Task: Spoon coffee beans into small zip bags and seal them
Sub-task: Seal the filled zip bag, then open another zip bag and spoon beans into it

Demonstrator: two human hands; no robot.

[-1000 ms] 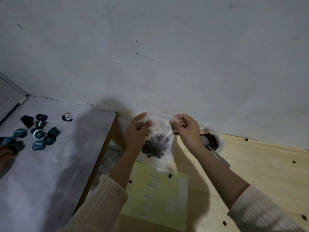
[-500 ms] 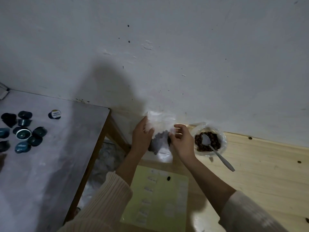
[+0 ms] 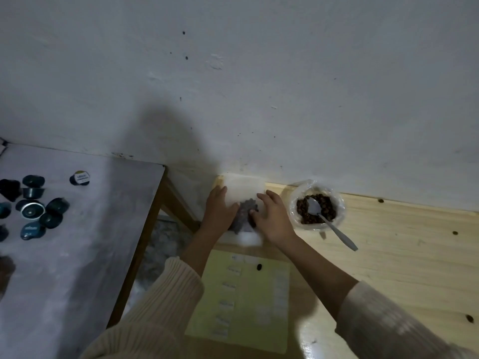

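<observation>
A small clear zip bag (image 3: pixel 243 189) with dark coffee beans (image 3: pixel 245 208) inside lies flat at the back left corner of the wooden table (image 3: pixel 388 255). My left hand (image 3: pixel 220 211) rests flat on the bag's left side, fingers straight. My right hand (image 3: pixel 272 216) presses on its right side, fingers spread over the beans. Right of the bag stands a clear plastic bowl (image 3: pixel 337 203) of coffee beans with a metal spoon (image 3: pixel 334 226) lying in it, handle toward the front right.
A yellow-green sheet (image 3: pixel 259 307) with small labels and one loose bean (image 3: pixel 259 267) lies in front of the bag. Stray beans dot the wooden table. A grey table (image 3: pixel 77 255) on the left carries several dark coffee capsules (image 3: pixel 33 203). A white wall stands close behind.
The bag, held up in the air by its top edge a second ago, has come down onto the table. Both hands moved from pinching it to lying over it.
</observation>
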